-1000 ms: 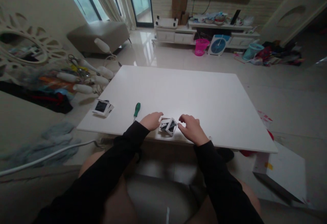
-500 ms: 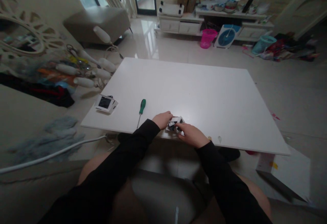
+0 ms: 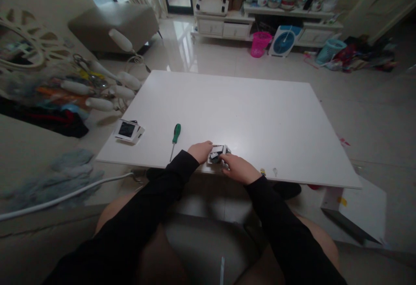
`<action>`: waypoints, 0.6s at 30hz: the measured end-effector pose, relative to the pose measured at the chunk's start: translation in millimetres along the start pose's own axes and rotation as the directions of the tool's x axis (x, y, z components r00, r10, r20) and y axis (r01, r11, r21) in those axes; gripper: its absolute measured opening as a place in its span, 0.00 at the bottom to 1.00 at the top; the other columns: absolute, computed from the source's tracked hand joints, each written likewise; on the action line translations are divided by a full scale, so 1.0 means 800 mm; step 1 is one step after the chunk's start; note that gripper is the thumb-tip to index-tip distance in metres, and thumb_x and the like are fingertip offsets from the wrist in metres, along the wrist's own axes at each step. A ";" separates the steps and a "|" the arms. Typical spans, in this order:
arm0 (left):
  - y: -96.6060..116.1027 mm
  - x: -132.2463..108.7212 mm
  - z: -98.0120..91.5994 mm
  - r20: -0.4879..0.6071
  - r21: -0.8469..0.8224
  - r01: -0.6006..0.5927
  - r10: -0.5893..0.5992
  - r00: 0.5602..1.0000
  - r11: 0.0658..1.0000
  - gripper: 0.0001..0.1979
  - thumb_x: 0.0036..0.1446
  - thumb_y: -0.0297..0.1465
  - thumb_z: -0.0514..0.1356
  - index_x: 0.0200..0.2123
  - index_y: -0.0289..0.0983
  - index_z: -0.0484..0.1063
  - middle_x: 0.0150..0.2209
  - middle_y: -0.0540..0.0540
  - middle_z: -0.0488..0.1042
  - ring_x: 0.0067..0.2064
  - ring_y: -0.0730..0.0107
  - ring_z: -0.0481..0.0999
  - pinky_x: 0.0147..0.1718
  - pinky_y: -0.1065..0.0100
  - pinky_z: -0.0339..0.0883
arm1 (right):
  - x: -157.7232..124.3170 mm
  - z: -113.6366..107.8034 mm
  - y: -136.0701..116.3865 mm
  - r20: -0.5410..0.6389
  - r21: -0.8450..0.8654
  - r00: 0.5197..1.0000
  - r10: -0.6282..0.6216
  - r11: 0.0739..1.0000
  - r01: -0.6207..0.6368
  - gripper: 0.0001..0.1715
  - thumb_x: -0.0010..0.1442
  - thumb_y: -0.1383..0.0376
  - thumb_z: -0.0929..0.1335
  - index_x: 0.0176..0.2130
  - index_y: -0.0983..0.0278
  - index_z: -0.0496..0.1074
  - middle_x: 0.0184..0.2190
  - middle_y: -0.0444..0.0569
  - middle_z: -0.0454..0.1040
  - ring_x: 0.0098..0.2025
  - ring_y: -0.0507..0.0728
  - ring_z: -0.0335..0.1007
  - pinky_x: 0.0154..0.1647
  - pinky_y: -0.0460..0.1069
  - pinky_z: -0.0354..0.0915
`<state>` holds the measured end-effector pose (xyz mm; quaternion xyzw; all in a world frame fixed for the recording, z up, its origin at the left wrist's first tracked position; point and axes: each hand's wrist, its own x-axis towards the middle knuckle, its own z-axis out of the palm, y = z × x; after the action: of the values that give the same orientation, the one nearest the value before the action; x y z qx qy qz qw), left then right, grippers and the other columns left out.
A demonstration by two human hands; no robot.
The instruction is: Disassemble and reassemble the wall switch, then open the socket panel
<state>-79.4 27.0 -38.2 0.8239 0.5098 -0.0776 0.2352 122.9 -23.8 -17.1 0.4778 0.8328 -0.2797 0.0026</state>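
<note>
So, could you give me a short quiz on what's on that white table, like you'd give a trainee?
1. True or false: the green-handled screwdriver lies on the white table, in neither hand.
2. What touches the small black-and-white part? A: the left hand only. B: the right hand only. C: both.
3. What sits near the table's left corner?
Key: 1 true. 2 C. 3 a second white-framed square part.

Left hand [image 3: 200, 151], right hand [image 3: 237, 168] curled close together — forearms converging.
</note>
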 end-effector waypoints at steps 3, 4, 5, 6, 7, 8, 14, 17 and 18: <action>0.002 -0.003 -0.004 0.030 0.060 0.038 -0.039 0.999 0.997 0.16 0.68 0.27 0.52 0.52 0.38 0.76 0.60 0.35 0.75 0.51 0.50 0.82 0.48 0.56 0.74 | -0.001 -0.004 -0.001 -0.009 -0.011 1.000 0.012 1.000 -0.012 0.17 0.62 0.71 0.68 0.51 0.62 0.75 0.47 0.55 0.82 0.47 0.63 0.79 0.46 0.53 0.68; 0.003 -0.003 -0.006 0.031 0.064 0.041 -0.043 0.999 0.997 0.15 0.68 0.26 0.53 0.51 0.38 0.77 0.60 0.35 0.75 0.51 0.51 0.82 0.48 0.56 0.74 | -0.001 -0.006 -0.001 -0.018 -0.010 1.000 0.016 1.000 -0.016 0.16 0.62 0.71 0.68 0.50 0.63 0.75 0.47 0.56 0.82 0.47 0.63 0.79 0.46 0.53 0.67; 0.003 -0.004 -0.007 0.029 0.063 0.043 -0.045 0.999 0.997 0.15 0.68 0.26 0.53 0.51 0.38 0.77 0.60 0.35 0.75 0.51 0.51 0.82 0.48 0.57 0.74 | -0.002 -0.008 -0.002 -0.029 -0.005 0.999 0.022 1.000 -0.022 0.15 0.63 0.71 0.67 0.50 0.63 0.75 0.47 0.56 0.82 0.47 0.62 0.78 0.47 0.53 0.67; 0.004 -0.004 -0.009 0.025 0.060 0.046 -0.048 0.999 0.997 0.15 0.67 0.26 0.54 0.50 0.38 0.78 0.59 0.36 0.75 0.50 0.52 0.82 0.48 0.57 0.74 | -0.002 -0.010 -0.002 -0.037 -0.001 0.999 0.031 1.000 -0.031 0.15 0.63 0.71 0.67 0.49 0.63 0.75 0.47 0.56 0.82 0.47 0.62 0.78 0.47 0.52 0.67; 0.005 -0.005 -0.010 0.023 0.057 0.050 -0.052 0.998 0.997 0.15 0.67 0.26 0.54 0.50 0.39 0.78 0.59 0.36 0.76 0.51 0.53 0.82 0.48 0.57 0.74 | -0.003 -0.013 -0.001 -0.040 0.002 0.998 0.043 0.999 -0.043 0.14 0.64 0.71 0.67 0.49 0.63 0.75 0.47 0.56 0.82 0.47 0.62 0.78 0.47 0.52 0.67; 0.005 -0.005 -0.012 0.023 0.059 0.057 -0.058 0.998 0.997 0.15 0.67 0.26 0.54 0.50 0.39 0.79 0.58 0.36 0.76 0.51 0.53 0.82 0.49 0.58 0.74 | -0.004 -0.015 -0.001 -0.041 0.003 0.998 0.057 0.998 -0.057 0.14 0.64 0.71 0.67 0.49 0.63 0.75 0.47 0.56 0.82 0.47 0.62 0.78 0.47 0.52 0.66; 0.009 -0.010 -0.022 0.030 0.132 0.116 -0.121 0.992 0.984 0.17 0.69 0.25 0.52 0.52 0.40 0.78 0.58 0.39 0.77 0.54 0.53 0.81 0.50 0.59 0.73 | -0.007 -0.025 0.008 -0.076 0.006 0.989 0.126 0.992 -0.126 0.11 0.65 0.71 0.67 0.48 0.64 0.73 0.43 0.54 0.82 0.45 0.60 0.78 0.44 0.49 0.63; 0.007 -0.011 -0.025 0.024 0.161 0.156 -0.162 0.987 0.975 0.18 0.68 0.24 0.52 0.53 0.39 0.78 0.57 0.38 0.78 0.55 0.53 0.81 0.51 0.59 0.73 | -0.009 -0.027 0.015 -0.094 0.008 0.983 0.157 0.988 -0.157 0.10 0.65 0.71 0.68 0.47 0.62 0.73 0.42 0.53 0.83 0.44 0.59 0.78 0.42 0.49 0.61; 0.006 -0.011 -0.026 0.023 0.167 0.171 -0.177 0.984 0.971 0.18 0.68 0.23 0.52 0.53 0.39 0.78 0.57 0.38 0.78 0.56 0.53 0.81 0.51 0.59 0.73 | -0.010 -0.027 0.017 -0.095 0.010 0.982 0.166 0.986 -0.166 0.10 0.65 0.70 0.68 0.47 0.62 0.73 0.41 0.53 0.83 0.43 0.59 0.78 0.42 0.49 0.61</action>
<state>-81.3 27.8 -15.5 0.7911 0.5672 -0.1553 0.1681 143.7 -14.7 -2.8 0.5583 0.7889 -0.2564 -0.0143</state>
